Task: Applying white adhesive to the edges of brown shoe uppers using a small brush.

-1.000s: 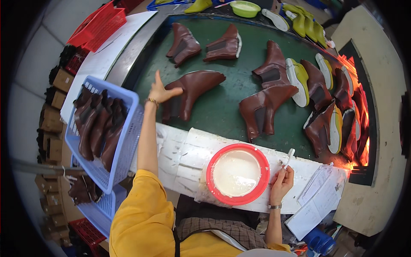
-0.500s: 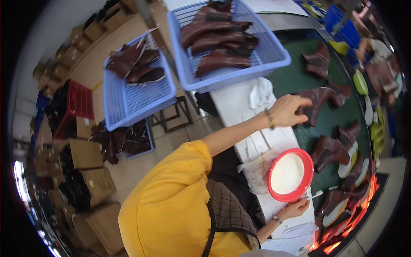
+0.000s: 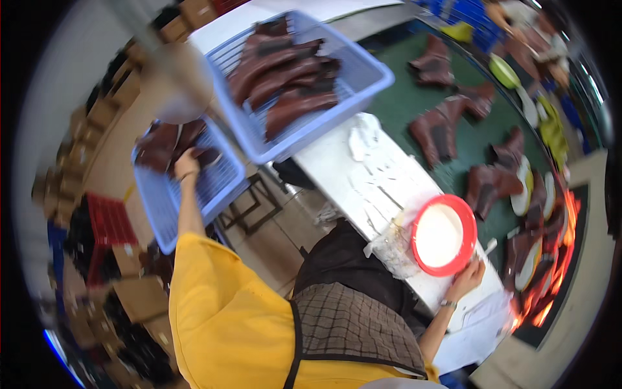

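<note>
My left hand (image 3: 186, 163) reaches down into the left blue basket (image 3: 228, 174), its fingers closed on a brown leather boot upper (image 3: 155, 150). Beside a red bowl (image 3: 472, 223) of white liquid, my right hand (image 3: 468, 279) is closed around a small brush (image 3: 491, 246), whose white tip shows past the bowl's rim. The bowl rests on a stained cloth (image 3: 394, 253) on the white bench (image 3: 350, 185). Several brown boot uppers (image 3: 301, 107) lie in the larger blue basket (image 3: 259, 154) ahead.
Along the right runs a green conveyor belt (image 3: 395, 97) carrying brown boots (image 3: 440, 129) and pale soles, with an orange glow at its near end. A blurred pole (image 3: 133, 23) stands at upper left. Cardboard boxes (image 3: 139, 298) and a red crate (image 3: 113, 223) line the left. Another person works far right.
My left hand has left the boot on the green belt and swung left into the left basket, onto a boot upper. The view has turned; my right hand stays by the bowl.
</note>
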Demonstrator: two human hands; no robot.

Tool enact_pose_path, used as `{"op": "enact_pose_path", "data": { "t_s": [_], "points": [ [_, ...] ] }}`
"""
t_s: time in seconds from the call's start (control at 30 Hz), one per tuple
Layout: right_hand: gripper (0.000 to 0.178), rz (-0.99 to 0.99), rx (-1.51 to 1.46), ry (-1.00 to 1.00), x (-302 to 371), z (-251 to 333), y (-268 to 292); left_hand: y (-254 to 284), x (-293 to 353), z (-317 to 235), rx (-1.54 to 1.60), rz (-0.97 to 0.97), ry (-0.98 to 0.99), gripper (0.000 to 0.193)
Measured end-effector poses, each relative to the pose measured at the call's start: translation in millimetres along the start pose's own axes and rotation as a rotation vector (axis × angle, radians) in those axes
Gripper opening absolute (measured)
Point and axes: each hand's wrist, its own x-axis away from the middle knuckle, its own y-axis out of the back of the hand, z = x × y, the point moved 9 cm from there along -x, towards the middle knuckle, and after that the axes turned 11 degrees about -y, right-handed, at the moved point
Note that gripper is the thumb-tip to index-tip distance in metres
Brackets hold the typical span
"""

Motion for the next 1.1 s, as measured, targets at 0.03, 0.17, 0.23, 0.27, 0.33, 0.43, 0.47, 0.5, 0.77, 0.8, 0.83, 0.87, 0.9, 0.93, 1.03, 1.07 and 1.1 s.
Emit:
{"op": "enact_pose_path", "data": {
  "t_s": [0.03,0.17,0.23,0.27,0.33,0.43,0.47,0.5,0.77,0.8,0.83,0.87,0.9,0.93,1.03,1.07,1.1],
  "points": [
    [0.025,0.003,0.085,0.007,-3.1,-0.9,8.4,6.1,-6.5,1.2,0.030,-0.047,0.075,0.029],
    [0.023,-0.019,0.002,0.060,-0.8,-4.5,20.5,98.9,-11.3,-6.2,-0.129,-0.295,-0.057,0.037],
    [0.023,-0.049,0.008,0.056,3.6,5.3,19.2,161.2,21.9,-16.8,-0.175,-0.450,-0.171,0.045],
    [0.024,-0.067,0.050,0.066,5.0,12.1,20.5,190.6,49.2,-42.0,0.215,-0.359,-0.092,0.047],
    [0.024,-0.081,0.048,0.048,2.8,11.3,20.0,255.5,100.4,-101.6,0.639,-0.372,-0.031,0.038],
    [0.022,-0.022,-0.087,0.026,-5.4,-6.6,19.9,290.2,138.4,-201.3,1.038,-0.230,-0.249,0.032],
    [0.020,-0.010,-0.108,0.003,-2.2,-5.1,20.8,284.8,141.1,-222.7,0.995,-0.171,-0.385,0.030],
    [0.020,-0.028,-0.109,-0.006,-1.7,-1.0,24.6,256.2,129.7,-234.7,0.906,0.061,-0.412,0.030],
    [0.013,0.059,0.701,0.515,71.1,138.4,-2.4,72.3,207.8,-544.5,0.666,0.555,-0.991,0.042],
    [0.011,0.078,0.761,0.533,77.2,147.6,-11.3,46.8,218.3,-552.2,0.685,0.494,-1.078,0.054],
    [0.011,0.073,0.755,0.531,77.0,149.0,-12.5,28.4,228.9,-561.0,0.711,0.433,-1.170,0.067],
    [0.011,0.080,0.846,0.567,78.0,149.2,-16.2,21.5,235.9,-571.3,0.713,0.438,-1.183,0.067],
    [0.011,0.091,0.935,0.605,79.8,148.8,-20.0,18.0,240.0,-578.2,0.633,0.377,-1.203,0.076],
    [0.011,0.088,0.937,0.605,80.1,149.5,-19.8,14.3,240.2,-582.3,0.555,0.314,-1.214,0.084],
    [0.009,0.108,1.039,0.693,85.9,152.3,-29.2,-4.7,218.9,-590.6,0.708,0.530,-1.072,0.089],
    [0.010,0.100,1.038,0.692,86.6,151.6,-25.3,-0.7,213.1,-590.4,0.629,0.525,-1.051,0.070],
    [0.011,0.095,1.037,0.691,86.6,151.5,-22.8,8.6,205.9,-588.8,0.626,0.516,-1.044,0.070]
  ]
}}
